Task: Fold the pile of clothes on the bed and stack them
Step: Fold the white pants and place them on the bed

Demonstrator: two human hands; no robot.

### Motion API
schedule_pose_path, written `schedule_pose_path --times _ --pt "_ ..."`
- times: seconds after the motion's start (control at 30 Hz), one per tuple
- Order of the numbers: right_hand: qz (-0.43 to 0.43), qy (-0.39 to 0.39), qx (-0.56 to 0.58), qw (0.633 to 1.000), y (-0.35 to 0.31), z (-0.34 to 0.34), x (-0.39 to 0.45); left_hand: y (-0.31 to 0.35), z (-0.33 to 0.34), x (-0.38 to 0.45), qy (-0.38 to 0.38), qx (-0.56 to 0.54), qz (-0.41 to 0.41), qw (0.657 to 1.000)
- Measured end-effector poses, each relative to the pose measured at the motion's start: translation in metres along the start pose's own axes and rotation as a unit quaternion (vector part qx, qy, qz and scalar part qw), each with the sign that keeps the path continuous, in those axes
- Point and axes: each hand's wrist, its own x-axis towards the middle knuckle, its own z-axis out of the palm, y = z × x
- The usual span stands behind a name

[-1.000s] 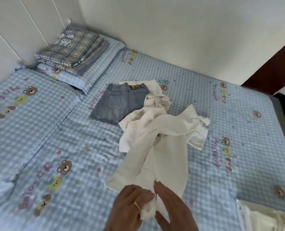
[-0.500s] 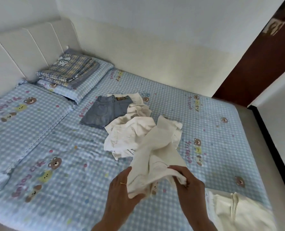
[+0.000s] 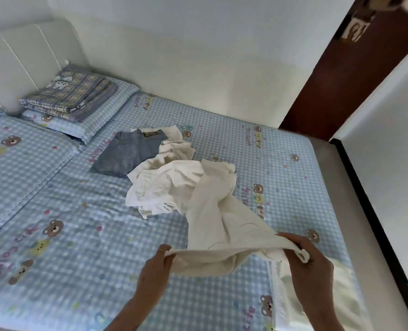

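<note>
Change since earlier: half a second ago the two hands pinched the cream garment close together near the lower middle of the frame; they have now drawn apart, so its near edge is stretched taut between them. The view has also tipped up, showing more wall and door.
Plaid bedding [image 3: 71, 95]: folded, upper left of the frame, on a pillow by the headboard (not part of the pile, as far as I can judge).
Denim shorts [image 3: 129, 152]: lying flat at centre left of the frame, touching the heap's far side; I cannot tell whether they are folded.
Loose pile [image 3: 164, 185]: crumpled white clothes at the centre of the bed [image 3: 55, 211], still unfolded.
Left hand [image 3: 155, 273]: lower middle, closed on the left end of the garment's edge, a ring visible on one finger.
Cream garment [image 3: 222, 235]: lifted at its near edge, lower centre; its far end trails back onto the pile, so it is not yet free.
Right hand [image 3: 310, 263]: lower right, fist closed around the bunched right end of the same edge.
Folded stack [image 3: 336, 290]: pale fabric at the lower right corner, partly behind the right hand, probably finished pieces.
Meaning for the task: the spread grip suggests the garment is being opened out for folding; most of the pile remains.
</note>
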Motion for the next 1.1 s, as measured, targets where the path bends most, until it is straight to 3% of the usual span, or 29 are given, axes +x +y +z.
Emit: schedule_pose_path --times 0.13,0.23,0.33,0.4,0.6,0.8,0.97,1.1 --pt "-0.007 0.015 0.004 1.000 0.005 -0.015 0.006 0.037 -0.009 0.006 0.003 -0.246 -0.075 0.966" --pt "-0.005 0.034 0.026 0.999 0.009 -0.028 0.026 0.079 -0.040 0.022 -0.006 -0.329 0.011 0.944" --pt "0.003 0.040 0.041 0.998 0.005 -0.032 0.050 0.117 -0.066 0.029 -0.022 -0.229 0.139 0.963" --pt "-0.012 0.054 0.044 0.997 -0.003 -0.035 0.066 0.136 -0.074 0.032 0.055 -0.127 0.208 0.968" --pt "-0.040 0.076 0.057 0.995 -0.027 -0.049 0.126 0.158 -0.096 0.059 0.195 -0.003 0.357 0.914" --pt "-0.066 0.092 0.050 0.992 -0.066 -0.063 0.169 0.164 -0.125 0.065 0.199 0.070 0.477 0.853" --pt "-0.058 0.095 0.070 0.991 -0.091 -0.068 0.188 0.176 -0.135 0.060 0.195 0.069 0.500 0.841" --pt "-0.082 0.084 0.067 0.991 -0.112 -0.058 0.192 0.173 -0.087 0.018 0.154 0.045 0.535 0.829"
